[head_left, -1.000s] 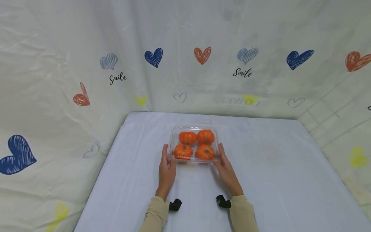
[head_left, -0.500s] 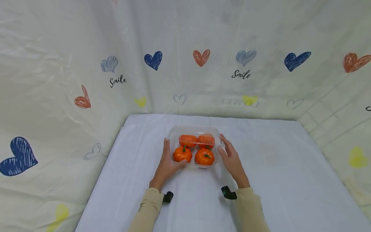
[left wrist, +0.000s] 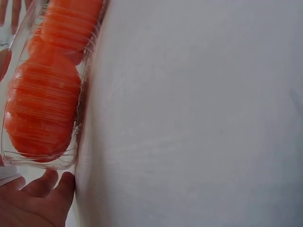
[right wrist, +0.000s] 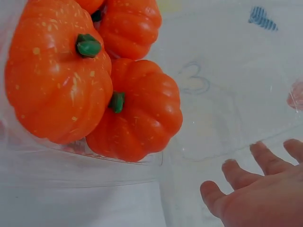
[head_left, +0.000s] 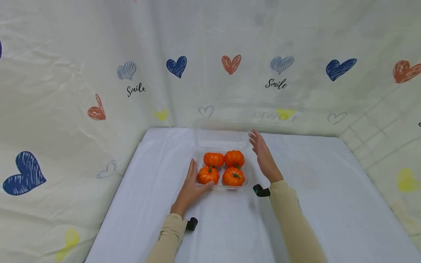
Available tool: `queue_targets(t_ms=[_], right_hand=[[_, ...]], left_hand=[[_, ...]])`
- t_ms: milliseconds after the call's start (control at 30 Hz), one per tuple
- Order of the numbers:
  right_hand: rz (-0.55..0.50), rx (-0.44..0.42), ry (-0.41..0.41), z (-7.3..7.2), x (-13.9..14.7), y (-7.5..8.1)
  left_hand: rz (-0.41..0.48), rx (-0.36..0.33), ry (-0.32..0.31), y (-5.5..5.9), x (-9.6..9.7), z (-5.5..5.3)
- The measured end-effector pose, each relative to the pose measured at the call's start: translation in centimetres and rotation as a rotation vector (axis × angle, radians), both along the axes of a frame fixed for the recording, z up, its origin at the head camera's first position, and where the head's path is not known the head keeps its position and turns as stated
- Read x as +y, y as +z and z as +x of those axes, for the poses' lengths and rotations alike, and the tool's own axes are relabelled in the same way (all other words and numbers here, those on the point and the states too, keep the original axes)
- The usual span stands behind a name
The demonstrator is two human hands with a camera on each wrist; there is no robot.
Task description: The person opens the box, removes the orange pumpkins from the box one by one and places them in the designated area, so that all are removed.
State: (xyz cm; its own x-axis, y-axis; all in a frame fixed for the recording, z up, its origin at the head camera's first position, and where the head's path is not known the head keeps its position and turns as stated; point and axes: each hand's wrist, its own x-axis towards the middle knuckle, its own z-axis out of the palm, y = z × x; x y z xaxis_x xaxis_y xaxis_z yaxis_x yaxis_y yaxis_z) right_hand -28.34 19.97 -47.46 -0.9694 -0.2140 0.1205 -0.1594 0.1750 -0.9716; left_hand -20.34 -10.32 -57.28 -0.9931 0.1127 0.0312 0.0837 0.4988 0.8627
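A clear plastic clamshell container (head_left: pixel 225 187) sits on the table with its transparent lid (head_left: pixel 220 138) swung up and back. Several small orange pumpkins with green stems, such as the near left pumpkin (head_left: pixel 208 175), fill its base in two rows. My left hand (head_left: pixel 188 190) holds the base at its near left corner, thumb along the front edge and fingers along the left side. Beside the lid's right edge, my right hand (head_left: pixel 265 157) is raised with fingers extended and spread; the right wrist view shows these fingers (right wrist: pixel 234 177) next to the lid, gripping nothing.
A white cloth covers the table (head_left: pixel 312 190). Behind it and along both sides hangs a pale curtain (head_left: pixel 204 47) printed with hearts and the word Smile. A small dark device (head_left: pixel 261 190) is strapped at the right wrist, another dark device (head_left: pixel 192 224) at the left.
The lid has gone from lying over the pumpkins to standing up at the back. My right hand has moved forward and up beside it. My left hand has shifted its thumb onto the front edge.
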Motion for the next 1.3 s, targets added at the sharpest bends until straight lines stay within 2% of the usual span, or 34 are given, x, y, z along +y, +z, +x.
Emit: queue_targets(t_ms=[200,400,533,767,1100,1300], right_hand=[[-0.119,-0.142,0.051,-2.6,0.1,0.0],[-0.205,-0.281,0.103,-4.4,0.5,-0.9],[-0.237,-0.376,0.100,-4.8,0.6,-1.6],[-0.262,-0.491,0.076,-4.5,0.6,-2.9],[-0.267,-0.528,0.062,-4.2,0.6,-3.4],[-0.220,-0.495,0.055,-4.3,0.4,-3.0]], left_hand=[[0.001,-0.014,0.006,0.0,0.2,0.0],[0.018,-0.010,0.010,-0.2,0.4,0.0],[0.013,-0.019,0.004,-0.2,0.5,0.1],[0.016,-0.013,0.009,0.0,0.7,0.2],[0.019,0.000,0.006,-0.1,0.3,0.2],[0.031,0.005,0.012,0.0,0.2,0.1]])
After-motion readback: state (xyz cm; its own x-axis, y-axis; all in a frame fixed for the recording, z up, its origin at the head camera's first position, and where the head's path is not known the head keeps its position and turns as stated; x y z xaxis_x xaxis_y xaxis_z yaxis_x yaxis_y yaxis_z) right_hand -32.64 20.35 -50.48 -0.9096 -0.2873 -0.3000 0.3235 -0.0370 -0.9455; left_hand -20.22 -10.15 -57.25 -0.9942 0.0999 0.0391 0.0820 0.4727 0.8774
